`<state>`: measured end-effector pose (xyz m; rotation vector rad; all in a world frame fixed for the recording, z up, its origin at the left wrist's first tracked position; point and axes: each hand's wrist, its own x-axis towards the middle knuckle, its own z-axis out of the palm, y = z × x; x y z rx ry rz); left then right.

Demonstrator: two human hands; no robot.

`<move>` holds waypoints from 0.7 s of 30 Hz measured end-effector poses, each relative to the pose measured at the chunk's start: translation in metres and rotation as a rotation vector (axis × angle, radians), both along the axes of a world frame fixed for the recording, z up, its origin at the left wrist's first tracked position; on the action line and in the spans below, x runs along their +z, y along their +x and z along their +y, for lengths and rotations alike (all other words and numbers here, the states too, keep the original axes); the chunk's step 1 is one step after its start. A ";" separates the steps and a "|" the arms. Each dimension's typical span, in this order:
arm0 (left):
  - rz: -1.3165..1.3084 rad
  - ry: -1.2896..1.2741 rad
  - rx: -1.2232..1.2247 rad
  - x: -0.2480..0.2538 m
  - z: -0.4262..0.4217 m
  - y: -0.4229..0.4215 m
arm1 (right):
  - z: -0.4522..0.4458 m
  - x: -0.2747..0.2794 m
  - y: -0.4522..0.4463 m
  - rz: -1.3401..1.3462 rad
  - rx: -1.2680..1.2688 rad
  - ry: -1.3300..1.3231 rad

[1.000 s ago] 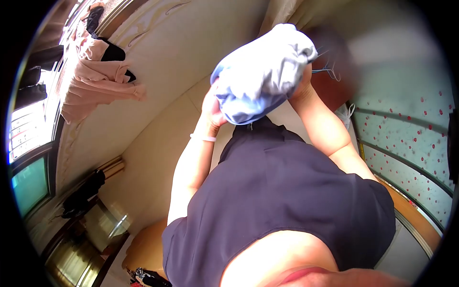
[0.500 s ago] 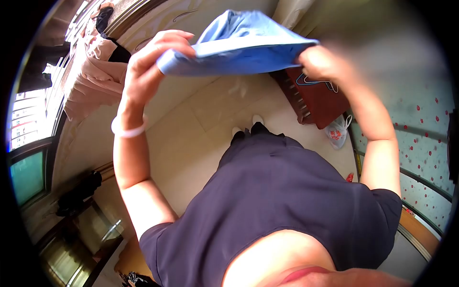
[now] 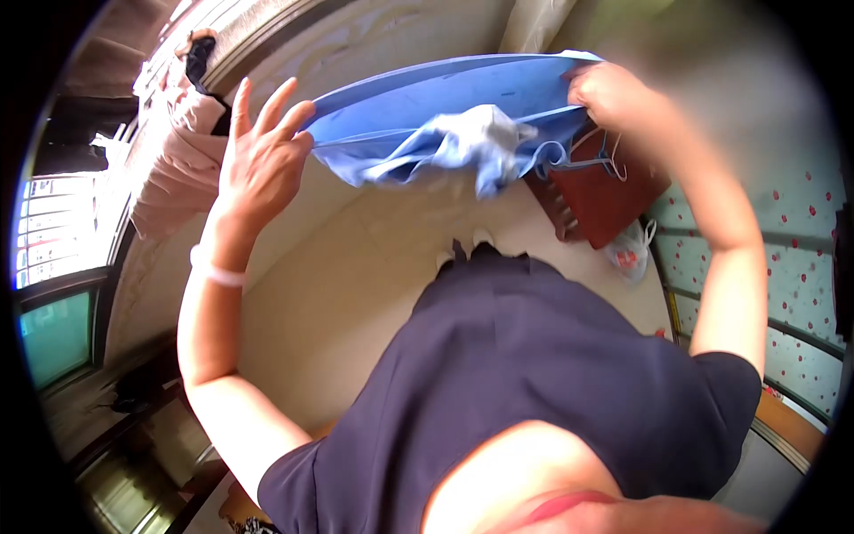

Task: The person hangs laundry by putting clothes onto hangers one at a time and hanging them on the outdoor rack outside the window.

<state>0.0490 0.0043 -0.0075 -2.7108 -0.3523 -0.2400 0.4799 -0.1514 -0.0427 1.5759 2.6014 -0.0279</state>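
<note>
A light blue garment (image 3: pixel 427 89) is stretched wide in the air between my two hands, its edge pulled taut and its lower folds hanging loose, with a whitish patch in the middle. My left hand (image 3: pixel 262 160), with a pale bracelet at the wrist, pinches the garment's left end between thumb and a finger while other fingers point up. My right hand (image 3: pixel 609 93) is closed on the right end. What the cloth is exactly, I cannot tell.
Hangers (image 3: pixel 600 160) lie on a dark red stool or box (image 3: pixel 614 200) beyond the cloth. A white plastic bag (image 3: pixel 630 254) stands beside it on the pale floor (image 3: pixel 329 294). Pink clothing (image 3: pixel 173 169) hangs by the window at left. A flowered curtain (image 3: pixel 792 258) is at right.
The garment went from a bunched bundle held between both hands to being spread wide. My hands have moved apart, and the cloth now opens out with its folds hanging down.
</note>
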 end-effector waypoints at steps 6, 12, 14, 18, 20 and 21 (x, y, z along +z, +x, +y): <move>-0.339 0.165 0.119 0.061 0.003 -0.005 | 0.005 0.103 -0.048 0.031 -0.015 0.312; -0.710 0.293 -0.075 0.086 0.028 -0.009 | 0.011 0.141 -0.047 0.153 0.144 0.825; -0.199 0.149 0.119 0.064 0.053 0.008 | 0.023 0.129 -0.047 0.178 0.245 0.765; -0.364 -0.290 0.285 0.055 0.070 0.030 | 0.042 0.104 -0.020 0.019 -0.085 0.261; -0.503 -0.658 0.215 0.040 0.082 0.038 | 0.028 0.093 -0.019 0.075 -0.062 0.358; -0.589 -0.696 0.212 0.035 0.078 0.047 | 0.026 0.096 -0.017 0.130 -0.105 0.343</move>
